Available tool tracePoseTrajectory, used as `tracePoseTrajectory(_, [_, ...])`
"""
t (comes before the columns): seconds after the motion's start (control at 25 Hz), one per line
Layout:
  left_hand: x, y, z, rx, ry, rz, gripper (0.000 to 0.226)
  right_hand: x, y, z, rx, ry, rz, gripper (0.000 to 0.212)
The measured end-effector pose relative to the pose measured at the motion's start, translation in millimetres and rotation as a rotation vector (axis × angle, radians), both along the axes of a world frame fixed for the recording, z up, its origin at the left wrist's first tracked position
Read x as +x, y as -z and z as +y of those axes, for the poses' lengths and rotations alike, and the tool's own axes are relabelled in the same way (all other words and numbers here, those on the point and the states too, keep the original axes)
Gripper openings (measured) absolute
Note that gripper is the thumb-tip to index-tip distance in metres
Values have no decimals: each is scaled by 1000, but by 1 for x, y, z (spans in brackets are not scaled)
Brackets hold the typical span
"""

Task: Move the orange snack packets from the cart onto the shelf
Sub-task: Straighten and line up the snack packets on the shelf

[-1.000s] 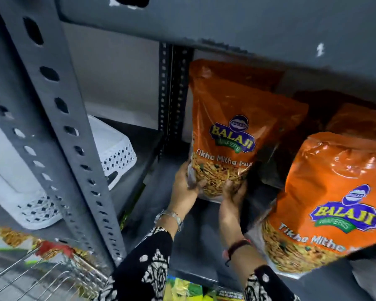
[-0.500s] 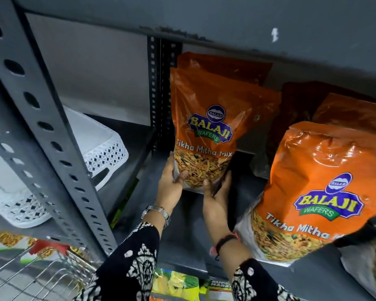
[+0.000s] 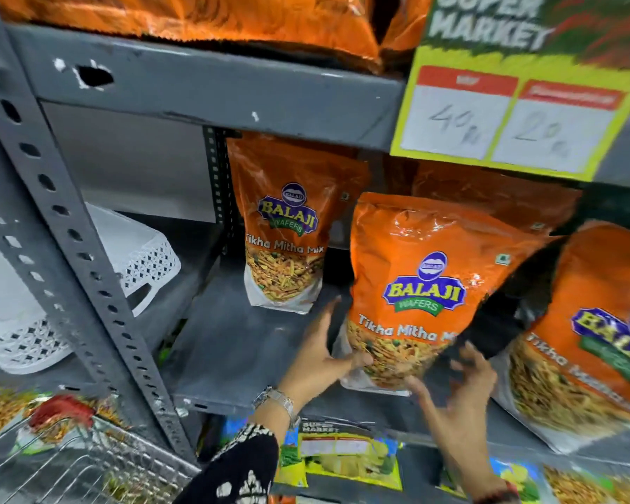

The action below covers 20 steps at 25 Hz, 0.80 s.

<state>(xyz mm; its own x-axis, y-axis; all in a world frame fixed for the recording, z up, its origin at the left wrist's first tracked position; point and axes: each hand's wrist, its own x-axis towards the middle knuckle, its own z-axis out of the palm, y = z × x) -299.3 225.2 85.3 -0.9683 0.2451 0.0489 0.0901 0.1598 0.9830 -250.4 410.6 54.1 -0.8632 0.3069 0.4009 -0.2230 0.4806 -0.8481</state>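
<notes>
Head camera view, looking down into a grey metal shelf [image 3: 233, 343] stocked with orange snack packets. One orange packet [image 3: 415, 285] stands near the shelf's front edge, its long axis upright and leaning slightly left, clear window at the bottom. It is the landmark for everything else.

At the packet's lower left corner, the left hand [image 3: 324, 354] is partly closed around the edge, thumb across the front near the base and fingers reaching behind. At the packet's lower right, the right hand [image 3: 459, 391] is open with fingers spread and blurred; whether it touches the packet or hovers just beside it cannot be told. Both hands are equally near, directly below the packet's base.

Behind and to the left of the packet, a second packet [image 3: 284, 227] stands upright against the back of the shelf. To the right of the landmark, a third packet [image 3: 597, 321] leans at the front. Far below and left of it, the wire cart [image 3: 88, 463] shows at the frame's corner. Above and right hangs a yellow price sign [image 3: 506, 114].

The step appears to be seating this packet upright.
</notes>
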Motion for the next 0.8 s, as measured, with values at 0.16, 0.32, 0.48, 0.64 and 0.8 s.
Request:
tracePoseTrajectory(0.16, [3, 0, 20, -16, -17, 1, 68, -21, 4, 13, 21, -276, -199, 100])
tracePoseTrajectory(0.32, [4, -6, -6, -30, -43, -28, 78, -26, 4, -11, -28, -330, -244, 95])
tracePoseTrajectory(0.48, [7, -5, -58, -61, -124, -42, 74, -28, -7, -57, -95, -420, -265, 72])
tracePoseTrajectory(0.64, [12, -6, -102, -14, -192, -55, 75, -35, -9, -101, -143, -506, -265, 65])
tracePoseTrajectory(0.8, [19, -1, -121, 11, -287, -39, 103, -39, -8, -130, -158, -481, -243, 64])
